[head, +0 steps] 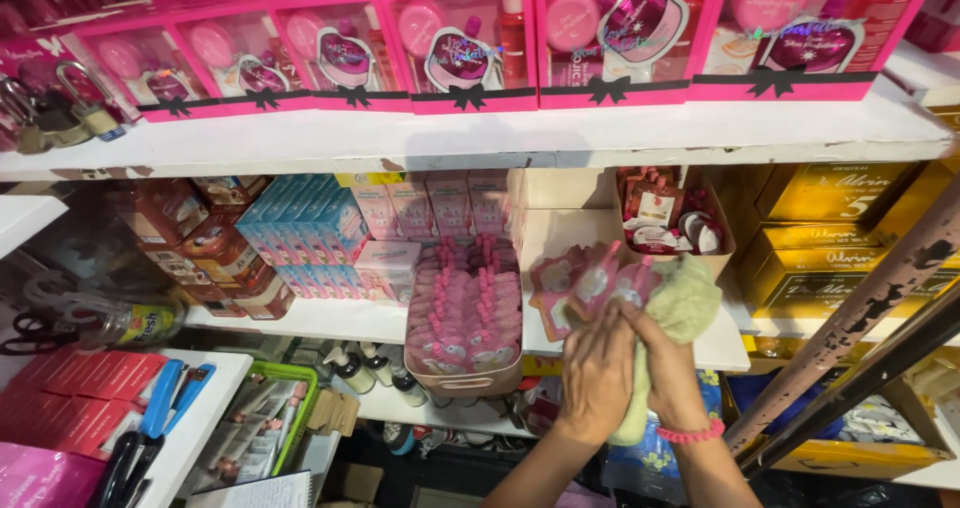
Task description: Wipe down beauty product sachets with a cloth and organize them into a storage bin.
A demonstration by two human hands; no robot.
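A: What did the head camera catch at the shop shelves?

B: A person's two hands met at the front edge of the middle white shelf (560, 340). The left hand (597, 373) was closed around a fan of small pink spouted pouches (590, 286), its grip wrapped on their lower ends. The right hand (668, 368), with a pink beaded bracelet (692, 434) at the wrist, pressed a pale green cloth (686, 306) against those pouches, fingers closed on the cloth.

A: So where were the pouches, exactly?

B: Held off the shelf, just in front of it, between a beige basket (465, 380) packed with more pink pouches on the left and a small open tub (672, 218) of sachets behind on the right.

A: How far along did the wiping look?

B: Judging from the frame alone, it was midway. Only the few pouches in hand were touching the cloth; the basket's many pouches stood untouched beside them, and whether any of those had been cleaned could not be told.

A: And the surroundings?

B: Pink gift boxes (465, 43) with black bows lined the top shelf, light blue cartons (300, 230) sat to the left, gold boxes (830, 230) to the right.
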